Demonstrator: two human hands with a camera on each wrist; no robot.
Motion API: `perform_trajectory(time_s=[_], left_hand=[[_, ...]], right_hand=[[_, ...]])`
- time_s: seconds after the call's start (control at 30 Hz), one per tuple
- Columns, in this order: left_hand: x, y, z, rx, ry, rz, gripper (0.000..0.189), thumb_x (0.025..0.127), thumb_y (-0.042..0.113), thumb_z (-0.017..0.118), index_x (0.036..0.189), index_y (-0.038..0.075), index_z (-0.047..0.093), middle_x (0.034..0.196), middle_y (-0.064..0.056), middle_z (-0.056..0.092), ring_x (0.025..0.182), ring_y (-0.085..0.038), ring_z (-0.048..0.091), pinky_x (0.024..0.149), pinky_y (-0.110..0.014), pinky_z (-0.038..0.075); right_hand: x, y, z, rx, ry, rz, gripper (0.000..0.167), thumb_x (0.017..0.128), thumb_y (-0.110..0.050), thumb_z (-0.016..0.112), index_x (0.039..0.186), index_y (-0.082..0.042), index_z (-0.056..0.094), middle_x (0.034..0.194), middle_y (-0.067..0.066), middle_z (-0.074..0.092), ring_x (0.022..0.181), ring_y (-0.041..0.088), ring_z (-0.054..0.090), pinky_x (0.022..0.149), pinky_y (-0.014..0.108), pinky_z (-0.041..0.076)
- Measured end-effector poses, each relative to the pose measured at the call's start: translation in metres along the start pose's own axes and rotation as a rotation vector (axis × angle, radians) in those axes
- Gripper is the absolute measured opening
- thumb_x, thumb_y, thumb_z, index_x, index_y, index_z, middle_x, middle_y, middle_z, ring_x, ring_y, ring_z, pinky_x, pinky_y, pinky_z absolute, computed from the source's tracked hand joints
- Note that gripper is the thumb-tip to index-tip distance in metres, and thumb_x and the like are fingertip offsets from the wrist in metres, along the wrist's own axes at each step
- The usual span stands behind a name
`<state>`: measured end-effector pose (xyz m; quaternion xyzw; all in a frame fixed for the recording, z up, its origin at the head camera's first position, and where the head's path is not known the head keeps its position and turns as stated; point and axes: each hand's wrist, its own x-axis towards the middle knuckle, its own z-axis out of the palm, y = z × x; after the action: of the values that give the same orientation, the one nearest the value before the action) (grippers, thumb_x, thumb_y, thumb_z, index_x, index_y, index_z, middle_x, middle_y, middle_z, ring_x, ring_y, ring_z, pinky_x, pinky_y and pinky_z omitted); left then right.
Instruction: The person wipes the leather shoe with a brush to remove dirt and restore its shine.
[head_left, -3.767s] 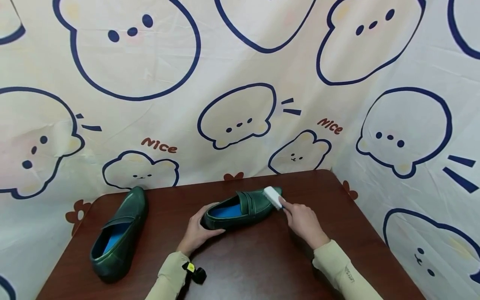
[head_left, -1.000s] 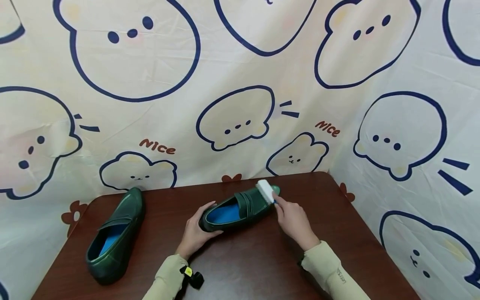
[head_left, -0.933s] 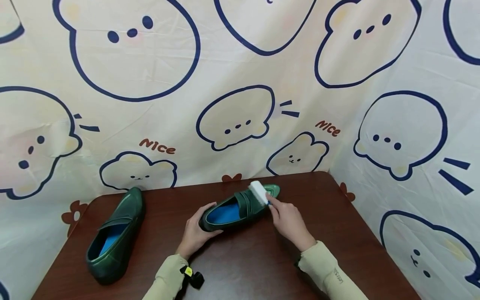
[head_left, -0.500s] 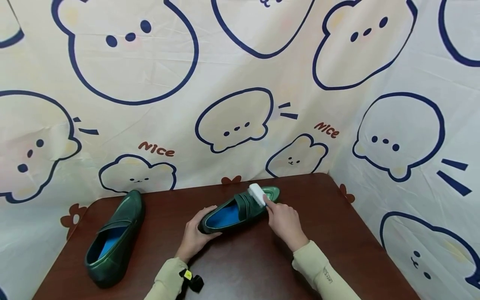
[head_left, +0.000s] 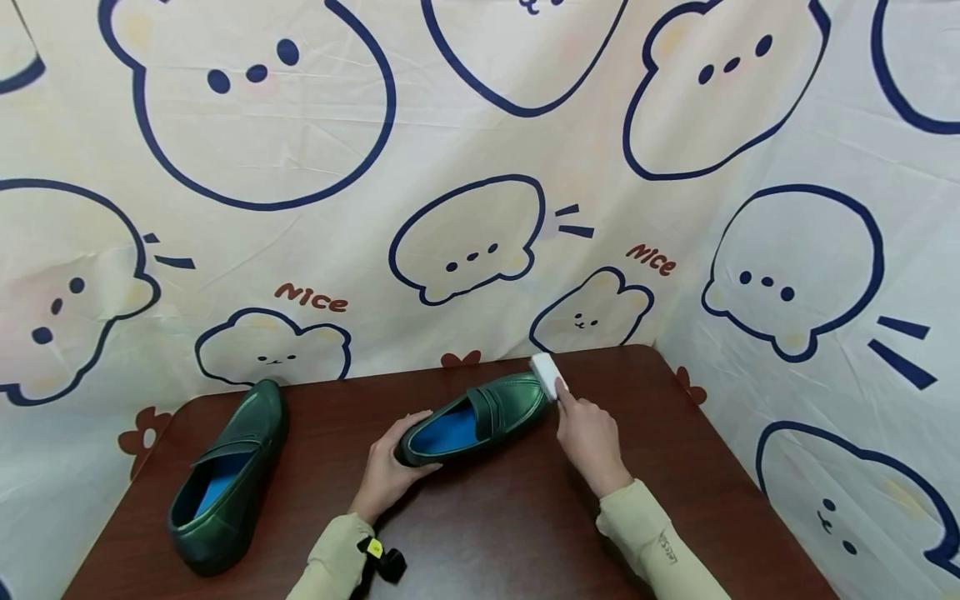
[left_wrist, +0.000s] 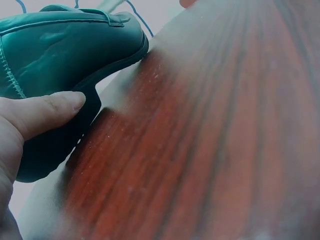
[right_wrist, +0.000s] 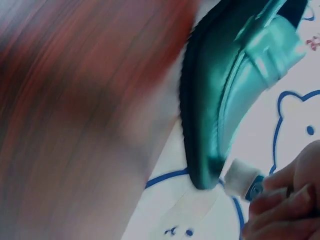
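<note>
A green loafer [head_left: 517, 402] with a blue insole lies on the table, its toe pointing right and away in the head view. My left hand [head_left: 386, 471] grips its heel; the thumb presses low on the loafer's side [left_wrist: 55, 60] in the left wrist view. In my right hand [head_left: 592, 437] is a brush [head_left: 547, 375] with white bristles. Its bristles are right at the loafer's toe, and the fingers hide most of the handle. The right wrist view shows the bristles [right_wrist: 240, 178] beside the toe and a bit of blue near the fingers.
A matching green loafer [head_left: 262, 417] stands at the table's left side, toe away from me. The brown wooden table [head_left: 480, 533] ends at a white cloth [head_left: 465, 150] printed with cartoon bears, which hangs behind it and on the right.
My right hand has carried the brush back and forth along the loafer's front, most recently from the upper out to the toe tip. The left hand keeps its grip on the heel.
</note>
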<state>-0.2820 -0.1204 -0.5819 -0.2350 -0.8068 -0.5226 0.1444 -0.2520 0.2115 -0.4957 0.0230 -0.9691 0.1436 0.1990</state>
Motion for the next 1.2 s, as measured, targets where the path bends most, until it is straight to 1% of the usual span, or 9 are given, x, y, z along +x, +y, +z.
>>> perform_trajectory(time_s=[0.17,0.3,0.37,0.53,0.63,0.8,0.93,1.07,1.2], left_hand=[[0.000,0.001,0.000,0.005,-0.003,0.002,0.085,0.070,0.018,0.098,0.144,0.031,0.059,0.145,0.003,0.062,0.139,-0.031,0.053,0.110,-0.064,0.042],[0.001,0.000,0.001,0.006,-0.004,0.005,0.085,0.070,0.017,0.098,0.144,0.032,0.059,0.145,0.003,0.061,0.141,-0.031,0.051,0.111,-0.065,0.041],[0.002,-0.001,0.001,0.004,-0.006,0.011,0.084,0.071,0.017,0.098,0.144,0.031,0.059,0.146,0.003,0.061,0.142,-0.032,0.051,0.112,-0.066,0.040],[0.001,-0.002,0.000,0.007,0.001,0.026,0.083,0.071,0.015,0.097,0.144,0.030,0.060,0.146,0.000,0.062,0.141,-0.036,0.051,0.111,-0.068,0.039],[-0.001,-0.003,-0.001,0.024,0.000,0.032,0.083,0.071,0.016,0.097,0.144,0.029,0.059,0.146,0.000,0.062,0.140,-0.037,0.051,0.110,-0.068,0.040],[-0.002,-0.002,-0.001,0.021,0.004,0.025,0.083,0.071,0.018,0.097,0.144,0.029,0.059,0.146,0.001,0.061,0.141,-0.035,0.051,0.110,-0.066,0.041],[-0.002,-0.002,0.000,0.005,0.009,0.016,0.082,0.071,0.016,0.097,0.143,0.028,0.060,0.144,0.000,0.062,0.139,-0.034,0.053,0.109,-0.066,0.042],[-0.001,0.002,0.002,0.001,0.016,0.000,0.082,0.069,0.011,0.097,0.142,0.024,0.062,0.143,0.000,0.063,0.137,-0.030,0.054,0.111,-0.062,0.042],[0.000,0.009,0.000,0.011,0.015,-0.008,0.081,0.069,0.012,0.098,0.141,0.025,0.062,0.142,0.003,0.063,0.135,-0.024,0.055,0.114,-0.050,0.042]], right_hand=[[-0.002,-0.025,-0.002,0.187,-0.116,-0.078,0.044,0.103,-0.019,0.064,0.147,-0.017,0.060,0.105,0.016,0.077,0.063,0.017,0.061,0.055,0.033,0.049],[0.001,-0.037,-0.001,0.232,-0.149,-0.106,0.044,0.103,-0.019,0.065,0.146,-0.019,0.061,0.116,0.016,0.076,0.068,0.017,0.063,0.056,0.031,0.048],[0.003,-0.036,0.000,0.212,-0.145,-0.093,0.043,0.102,-0.019,0.066,0.145,-0.020,0.062,0.112,0.016,0.077,0.064,0.016,0.060,0.054,0.031,0.046],[0.004,-0.020,0.005,0.102,-0.131,-0.028,0.044,0.102,-0.020,0.066,0.146,-0.022,0.062,0.080,0.009,0.073,0.055,0.016,0.049,0.049,0.031,0.040],[0.001,-0.007,0.009,0.043,-0.078,-0.002,0.044,0.101,-0.019,0.068,0.145,-0.021,0.063,0.068,0.006,0.065,0.051,0.017,0.048,0.046,0.032,0.038],[-0.002,0.004,0.009,-0.022,0.027,0.007,0.042,0.099,-0.014,0.068,0.141,-0.014,0.066,0.071,0.013,0.067,0.048,0.022,0.051,0.043,0.036,0.040],[-0.001,0.003,0.004,-0.059,0.045,0.041,0.041,0.100,-0.013,0.065,0.141,-0.009,0.064,0.077,0.018,0.071,0.049,0.026,0.054,0.043,0.039,0.044],[0.000,-0.004,-0.001,-0.018,0.012,0.033,0.042,0.102,-0.015,0.064,0.143,-0.010,0.062,0.082,0.019,0.073,0.052,0.026,0.057,0.045,0.041,0.046],[0.000,-0.022,-0.002,0.139,-0.087,-0.028,0.044,0.104,-0.018,0.062,0.148,-0.016,0.059,0.085,0.013,0.074,0.053,0.017,0.053,0.048,0.034,0.043]])
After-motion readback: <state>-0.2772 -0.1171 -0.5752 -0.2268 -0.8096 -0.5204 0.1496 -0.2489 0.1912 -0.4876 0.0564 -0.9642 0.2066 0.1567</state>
